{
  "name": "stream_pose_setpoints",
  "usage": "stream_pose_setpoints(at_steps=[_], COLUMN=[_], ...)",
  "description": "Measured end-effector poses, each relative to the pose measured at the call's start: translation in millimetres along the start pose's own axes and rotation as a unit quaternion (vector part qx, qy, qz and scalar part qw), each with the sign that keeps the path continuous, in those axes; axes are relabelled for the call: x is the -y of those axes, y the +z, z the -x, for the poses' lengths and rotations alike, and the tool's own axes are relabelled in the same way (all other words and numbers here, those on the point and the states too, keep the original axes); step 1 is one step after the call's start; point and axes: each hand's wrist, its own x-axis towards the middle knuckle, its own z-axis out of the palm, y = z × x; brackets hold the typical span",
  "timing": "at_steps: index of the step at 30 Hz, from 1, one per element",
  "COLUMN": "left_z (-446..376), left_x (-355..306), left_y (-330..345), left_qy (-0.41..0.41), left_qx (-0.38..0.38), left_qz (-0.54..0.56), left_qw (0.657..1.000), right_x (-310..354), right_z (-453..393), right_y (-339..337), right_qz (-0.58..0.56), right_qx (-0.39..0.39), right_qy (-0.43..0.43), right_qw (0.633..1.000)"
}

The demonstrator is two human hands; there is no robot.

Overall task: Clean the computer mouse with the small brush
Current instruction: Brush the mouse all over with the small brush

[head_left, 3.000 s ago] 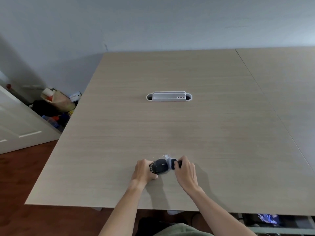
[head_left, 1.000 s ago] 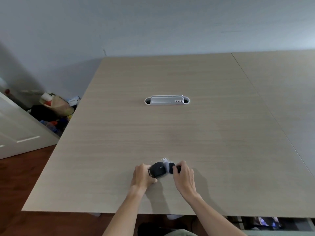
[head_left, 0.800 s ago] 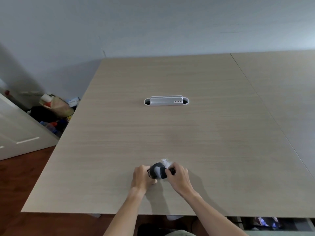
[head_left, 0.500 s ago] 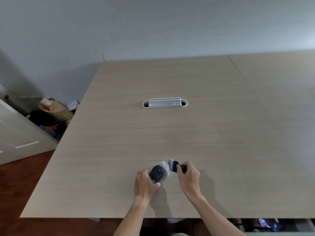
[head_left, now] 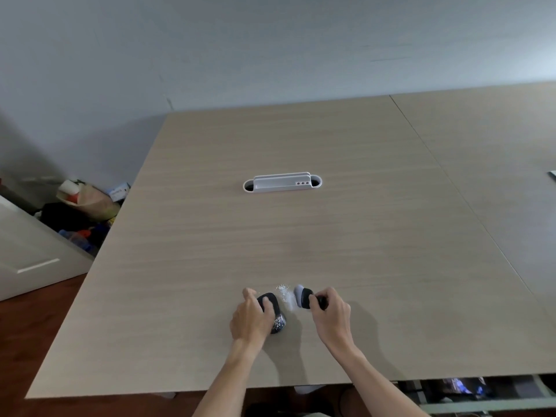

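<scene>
A dark computer mouse (head_left: 273, 311) is held down on the pale wooden table (head_left: 301, 230) near its front edge, the left hand (head_left: 251, 320) laid over it with fingers curled around its left side and top. White specks can be seen on the end of the mouse nearest the person. Just to the right, a small brush (head_left: 301, 297) with a pale head and dark body is pinched between the thumb and fingers of the right hand (head_left: 332, 317); the brush is apart from the mouse. A patch of white crumbs (head_left: 285, 293) lies on the table between the two. Further back, a white tray (head_left: 282, 182) is set into the tabletop; what is in it cannot be told. On the floor to the left, bags (head_left: 87, 200) are stuffed with assorted items.
</scene>
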Motion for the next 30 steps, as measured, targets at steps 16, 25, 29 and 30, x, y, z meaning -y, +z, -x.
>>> stream_pose_setpoints(at_steps=[16, 25, 29, 30], left_z=[-49.2, -22.3, -23.2, -22.8], left_x=[39.9, 39.9, 37.9, 36.8], left_y=[-0.5, 25.2, 19.1, 17.2], left_qy=[0.271, 0.182, 0.131, 0.130], left_qx=[0.142, 0.078, 0.086, 0.089], left_qz=[-0.111, -0.048, -0.005, 0.000], left_qw=[0.946, 0.979, 0.988, 0.988], right_x=[1.1, 19.6, 10.9, 8.6], right_z=[-0.8, 2.7, 5.8, 6.5], right_y=[6.5, 36.6, 36.4, 34.1], right_qz=[0.025, 0.061, 0.090, 0.097], right_qx=[0.035, 0.137, 0.146, 0.129], right_qy=[-0.020, -0.038, -0.043, -0.043], right_qw=[0.999, 0.988, 0.984, 0.986])
